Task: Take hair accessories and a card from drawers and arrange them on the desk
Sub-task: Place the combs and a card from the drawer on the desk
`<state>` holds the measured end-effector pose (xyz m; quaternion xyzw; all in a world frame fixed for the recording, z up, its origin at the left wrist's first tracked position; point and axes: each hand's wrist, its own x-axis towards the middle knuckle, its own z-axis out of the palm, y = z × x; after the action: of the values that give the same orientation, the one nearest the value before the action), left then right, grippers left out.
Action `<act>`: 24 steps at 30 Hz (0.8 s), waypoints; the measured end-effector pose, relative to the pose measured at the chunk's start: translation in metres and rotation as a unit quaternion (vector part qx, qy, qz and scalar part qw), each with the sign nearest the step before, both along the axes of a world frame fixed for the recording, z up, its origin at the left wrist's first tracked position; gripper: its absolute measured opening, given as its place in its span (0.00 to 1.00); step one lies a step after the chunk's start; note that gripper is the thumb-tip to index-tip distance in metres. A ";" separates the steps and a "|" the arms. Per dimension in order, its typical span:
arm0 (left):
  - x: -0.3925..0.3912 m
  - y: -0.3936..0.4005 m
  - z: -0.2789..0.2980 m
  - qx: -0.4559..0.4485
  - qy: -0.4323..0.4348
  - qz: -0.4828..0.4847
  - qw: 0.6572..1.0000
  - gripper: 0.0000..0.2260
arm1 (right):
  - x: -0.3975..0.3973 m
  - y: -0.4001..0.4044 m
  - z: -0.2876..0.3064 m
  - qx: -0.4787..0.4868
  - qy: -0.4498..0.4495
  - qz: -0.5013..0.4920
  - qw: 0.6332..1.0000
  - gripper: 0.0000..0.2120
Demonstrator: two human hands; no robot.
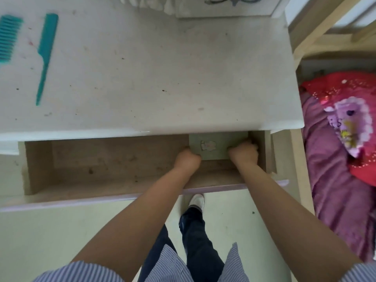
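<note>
A pale green card (215, 146) with a small pink-and-white picture lies at the right end of the open wooden drawer (101, 159), partly under the desk's front edge. My left hand (188, 160) grips the card's left edge. My right hand (244, 154) grips its right edge. On the white desk (154, 78), at the far left, lie a teal tail comb (45, 53) and a teal wide-tooth comb (9, 38), the second cut off by the frame edge.
The drawer's lilac front rail (71, 200) juts out toward me. A wooden bed frame (299, 159) stands right of the desk, with purple bedding (335, 190) and a red cushion (345, 86). White fabric (146, 2) hangs over the desk's far edge.
</note>
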<state>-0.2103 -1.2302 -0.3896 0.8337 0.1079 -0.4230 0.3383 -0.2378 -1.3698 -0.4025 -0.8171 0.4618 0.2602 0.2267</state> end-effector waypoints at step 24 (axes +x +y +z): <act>-0.019 0.126 0.103 -0.134 0.027 0.077 0.988 0.13 | -0.061 0.036 0.100 0.408 -0.225 -0.062 0.883 0.09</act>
<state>-0.2297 -1.1040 -0.2869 0.7583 0.1234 -0.4286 0.4754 -0.2990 -1.3340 -0.3022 -0.6589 0.3012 0.2200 0.6532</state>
